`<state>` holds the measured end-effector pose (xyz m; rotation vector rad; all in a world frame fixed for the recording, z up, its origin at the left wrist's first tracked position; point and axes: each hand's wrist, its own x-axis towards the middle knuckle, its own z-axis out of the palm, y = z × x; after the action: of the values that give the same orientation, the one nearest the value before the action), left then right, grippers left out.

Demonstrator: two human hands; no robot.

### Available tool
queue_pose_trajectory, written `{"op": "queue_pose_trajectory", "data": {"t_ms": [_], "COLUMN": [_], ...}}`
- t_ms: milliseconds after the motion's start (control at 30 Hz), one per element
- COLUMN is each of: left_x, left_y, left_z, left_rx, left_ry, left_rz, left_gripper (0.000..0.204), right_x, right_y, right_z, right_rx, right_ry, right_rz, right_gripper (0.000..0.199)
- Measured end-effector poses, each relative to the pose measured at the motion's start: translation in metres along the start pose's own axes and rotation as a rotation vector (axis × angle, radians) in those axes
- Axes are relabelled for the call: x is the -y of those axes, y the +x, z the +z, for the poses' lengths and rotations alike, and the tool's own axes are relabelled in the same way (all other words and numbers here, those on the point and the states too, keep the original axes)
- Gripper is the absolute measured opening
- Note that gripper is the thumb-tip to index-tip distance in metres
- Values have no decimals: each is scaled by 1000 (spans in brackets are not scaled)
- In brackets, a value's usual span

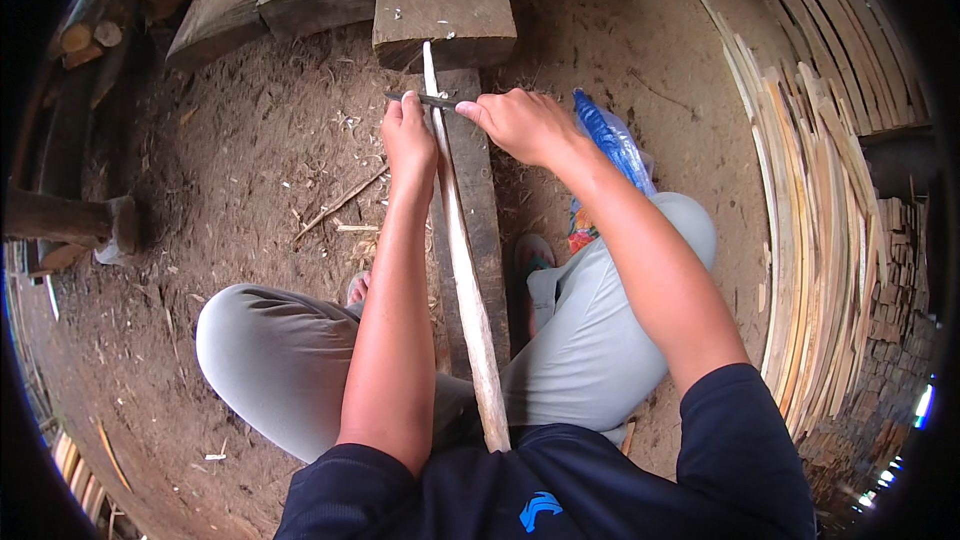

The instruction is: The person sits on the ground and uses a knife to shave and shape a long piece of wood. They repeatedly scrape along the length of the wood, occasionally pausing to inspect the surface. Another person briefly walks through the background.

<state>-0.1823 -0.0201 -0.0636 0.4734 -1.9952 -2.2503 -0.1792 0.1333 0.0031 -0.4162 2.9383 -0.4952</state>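
I see left hand [410,143] and right hand [522,126] with grip on both knife [432,100] ends, seemingly for control; the stick [461,245], toward twelve o'clock, reaches the shirt [620,465], perhaps for steadiness.

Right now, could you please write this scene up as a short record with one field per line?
Left hand: left hand grips the blade's left end
Right hand: right hand grips its right end
Tool: dark blade, across the stick
Workpiece: pale stick, narrow end away from the person
Ahead: wooden block; contact with the stick unclear
Right side: blue bag; farther right, wood strips
Ground: brown soil with scattered shavings
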Motion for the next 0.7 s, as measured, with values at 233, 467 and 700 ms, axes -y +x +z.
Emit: {"op": "queue_pose_trajectory", "data": {"t_ms": [233,467,700], "left_x": [-4,4,-2], "left_y": [2,-24,-22], "left_z": [1,-2,1], "left_rx": [1,-50,-92], "left_ry": [72,91,156], "left_rz": [-8,128,101], "left_gripper": [31,37,36], "right_x": [-3,-8,-8], "right_y": [-4,-20,-13], "right_z": [2,2,8], "right_rx": [6,40,1], "right_ry": [25,97,68], "right_rz": [18,-36,-57], "right_gripper": [55,56,55]}}
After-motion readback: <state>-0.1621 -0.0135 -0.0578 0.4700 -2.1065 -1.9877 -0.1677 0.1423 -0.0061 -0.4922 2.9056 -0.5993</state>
